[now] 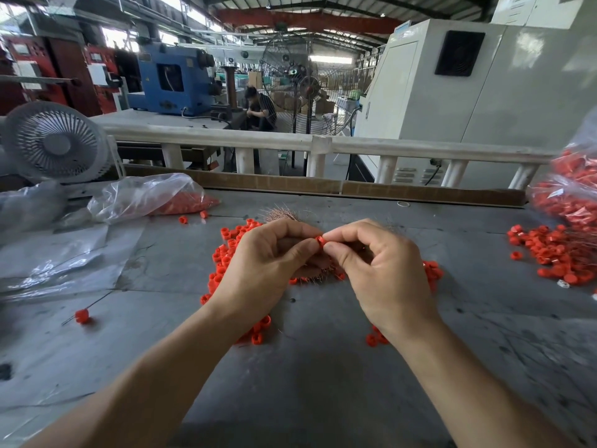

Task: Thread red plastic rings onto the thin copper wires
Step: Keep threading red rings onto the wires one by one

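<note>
Both my hands meet above the middle of the grey table [323, 367]. A single red plastic ring [320, 239] is pinched between the fingertips of my left hand [265, 270] and my right hand [381, 270]. Any wire at the ring is too thin to make out. A bundle of thin copper wires [281, 215] fans out on the table just behind and under my hands. Loose red rings [226, 250] lie scattered around the bundle, partly hidden by my hands and forearms. One ring threaded on a wire [82, 315] lies at the left.
A clear bag with red rings [155, 197] lies at the back left beside a small white fan [55, 142]. Another bag of rings [571, 195] and a pile of rings [549, 253] sit at the right edge. Plastic sheeting [48, 266] covers the left side.
</note>
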A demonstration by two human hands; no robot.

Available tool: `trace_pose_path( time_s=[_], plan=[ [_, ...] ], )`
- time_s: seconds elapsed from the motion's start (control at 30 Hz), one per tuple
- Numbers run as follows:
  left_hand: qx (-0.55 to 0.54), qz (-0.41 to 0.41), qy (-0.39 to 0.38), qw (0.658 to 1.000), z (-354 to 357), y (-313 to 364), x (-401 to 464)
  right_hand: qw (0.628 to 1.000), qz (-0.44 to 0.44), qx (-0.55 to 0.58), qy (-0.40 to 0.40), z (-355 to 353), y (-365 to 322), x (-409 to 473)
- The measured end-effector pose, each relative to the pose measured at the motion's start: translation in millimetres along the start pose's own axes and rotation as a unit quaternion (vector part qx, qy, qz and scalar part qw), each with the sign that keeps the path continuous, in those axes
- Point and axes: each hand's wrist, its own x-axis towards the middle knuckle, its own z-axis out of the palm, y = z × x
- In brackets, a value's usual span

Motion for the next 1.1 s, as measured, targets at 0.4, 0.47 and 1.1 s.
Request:
trace_pose_path(
  time_s=[0.4,0.47,1.1],
  plan=[
    [0.038,0.03,0.004,0.999,-0.1,-5.5,-0.1,0.999,-0.033,-0.024,0.012,-0.7,-2.3,-1.1],
    [0.04,0.03,0.002,0.999,-0.2,-6.1,0.4,0.998,-0.051,-0.034,0.012,-1.5,-3.0,-1.2],
    [-0.094,-0.082,0.027,0.992,4.9,-1.0,-2.4,0.963,-0.135,-0.219,0.083,19.7,-6.5,-5.7]
  ],
)
